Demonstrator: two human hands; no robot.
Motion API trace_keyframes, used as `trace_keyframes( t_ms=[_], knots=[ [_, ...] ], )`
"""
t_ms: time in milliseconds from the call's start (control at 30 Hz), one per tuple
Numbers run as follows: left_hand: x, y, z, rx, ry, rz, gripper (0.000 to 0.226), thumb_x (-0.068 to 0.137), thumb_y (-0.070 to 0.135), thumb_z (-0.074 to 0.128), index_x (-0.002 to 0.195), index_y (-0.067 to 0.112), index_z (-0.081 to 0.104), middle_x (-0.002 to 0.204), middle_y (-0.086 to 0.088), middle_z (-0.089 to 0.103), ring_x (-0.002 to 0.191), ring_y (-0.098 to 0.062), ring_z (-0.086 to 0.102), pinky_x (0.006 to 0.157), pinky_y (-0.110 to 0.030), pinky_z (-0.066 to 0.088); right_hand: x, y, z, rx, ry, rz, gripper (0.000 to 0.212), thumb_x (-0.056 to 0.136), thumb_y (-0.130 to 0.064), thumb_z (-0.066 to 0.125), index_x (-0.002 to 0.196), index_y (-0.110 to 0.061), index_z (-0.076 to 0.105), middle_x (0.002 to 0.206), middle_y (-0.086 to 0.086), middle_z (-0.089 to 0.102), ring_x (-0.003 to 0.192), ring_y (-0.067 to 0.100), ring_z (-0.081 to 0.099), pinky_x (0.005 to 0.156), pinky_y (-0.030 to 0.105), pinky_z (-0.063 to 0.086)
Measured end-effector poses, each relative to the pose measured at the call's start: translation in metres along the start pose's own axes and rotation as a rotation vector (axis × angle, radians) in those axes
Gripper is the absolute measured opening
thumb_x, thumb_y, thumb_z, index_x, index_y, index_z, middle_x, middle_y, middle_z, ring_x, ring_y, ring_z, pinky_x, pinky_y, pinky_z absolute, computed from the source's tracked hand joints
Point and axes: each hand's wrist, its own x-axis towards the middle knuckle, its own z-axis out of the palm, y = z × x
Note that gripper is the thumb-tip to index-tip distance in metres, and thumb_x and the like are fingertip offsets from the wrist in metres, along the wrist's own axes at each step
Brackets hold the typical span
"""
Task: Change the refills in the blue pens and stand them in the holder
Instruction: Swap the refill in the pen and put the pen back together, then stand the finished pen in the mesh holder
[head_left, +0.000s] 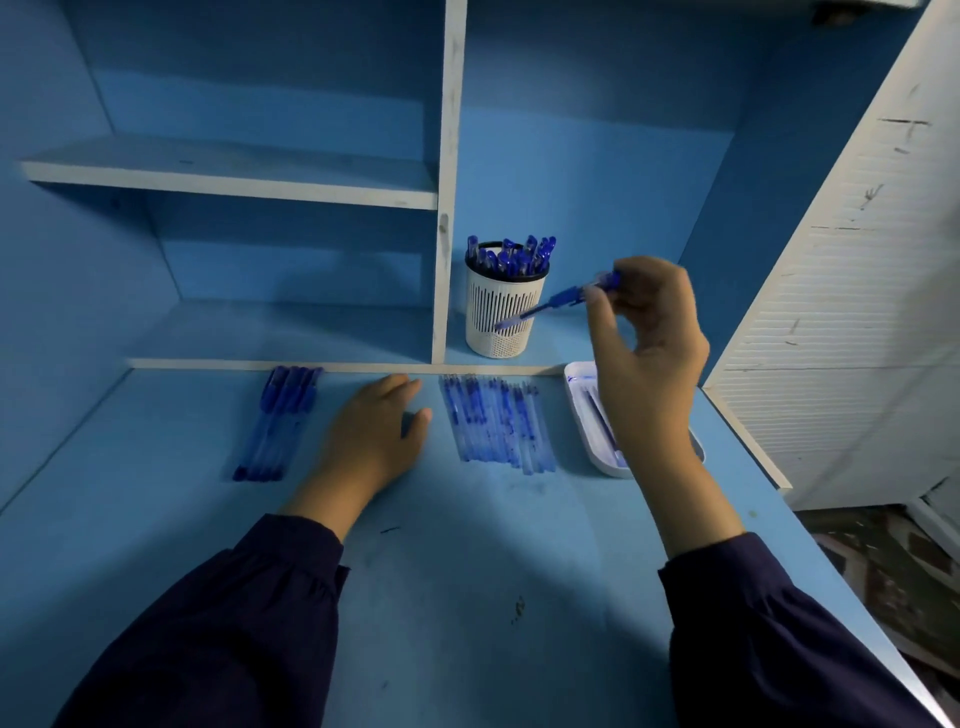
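Right hand (644, 332) pinches one blue pen (558, 300) at its upper end between thumb and fingertips. The pen is tilted, its lower end pointing down-left across the front of the holder (503, 317), not inside it; motion-blurred. Pen body is slim translucent plastic with a solid blue section mid-barrel. Left hand (374, 436) lies palm-down on the desk (467, 571), fingers relaxed, holding nothing, between the two rows. The holder is a white plastic cup, slightly tapered, with vertical slots up top, fine perforations near the base and a dark rim. It stands in the right-hand bay just behind the desk's raised lip. The capped pens inside it (511, 257) number roughly eight; caps overlap, so no exact count. Loose pens on the left (280, 421): four or five side by side, touching. The refills (496, 423) are thin clear tubes streaked with ink, about a dozen in a flat row. One white tray (579, 410), shallow with rounded corners, partly behind the right wrist, holds at least two thin sticks. The desk is matte blue laminate, scuffed. There is one white shelf (234, 176) and one white upright divider (449, 156). Both sleeves (234, 623) are dark fabric.
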Motion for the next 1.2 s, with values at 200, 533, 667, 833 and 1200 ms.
trace_keyframes(
  t_ms=[200,533,667,833,1200],
  knots=[
    [0.007,0.001,0.002,-0.007,-0.025,0.02,0.056,0.097,0.041,0.042,0.146,0.013,0.046,0.154,0.0,0.039,0.143,-0.016,0.031,0.116,-0.028,0.021,0.061,-0.004,0.015,-0.088,0.128,-0.233,0.013,0.088,0.001,0.061,0.101,0.001,0.059,0.09,0.005,0.063,0.082,0.022,0.063,0.078,0.039,0.055],
    [0.008,0.001,0.002,0.036,-0.032,0.029,0.052,0.1,0.036,0.044,0.146,0.011,0.046,0.153,-0.001,0.041,0.142,-0.017,0.031,0.116,-0.026,0.018,0.097,0.052,0.064,-0.493,-0.329,-0.178,0.016,0.087,-0.001,0.055,0.102,-0.002,0.061,0.087,0.012,0.064,0.074,0.028,0.059,0.069,0.041,0.053],
    [0.007,0.002,0.002,0.016,-0.01,0.022,0.055,0.098,0.04,0.043,0.143,0.009,0.05,0.152,-0.006,0.043,0.143,-0.02,0.033,0.116,-0.026,0.019,0.094,0.071,0.068,-0.61,-0.443,-0.146,0.017,0.09,0.0,0.052,0.097,0.003,0.067,0.093,0.019,0.064,0.078,0.034,0.061,0.071,0.042,0.053],
    [0.007,0.001,0.002,0.009,-0.005,0.016,0.051,0.101,0.035,0.047,0.146,0.012,0.046,0.155,-0.002,0.038,0.145,-0.017,0.027,0.118,-0.025,0.016,0.096,0.072,0.067,-0.735,-0.567,-0.198,0.025,0.091,0.006,0.046,0.102,0.005,0.069,0.105,0.021,0.061,0.089,0.037,0.059,0.075,0.044,0.053],
    [-0.014,-0.004,-0.008,-0.043,0.098,0.127,0.051,0.092,0.039,0.045,0.125,0.007,0.067,0.133,-0.012,0.062,0.124,-0.031,0.057,0.105,-0.043,0.046,0.015,0.055,0.058,-0.524,-0.362,-0.195,0.025,0.092,-0.002,0.051,0.112,0.003,0.064,0.107,0.019,0.064,0.097,0.037,0.06,0.084,0.041,0.051]
  ],
)
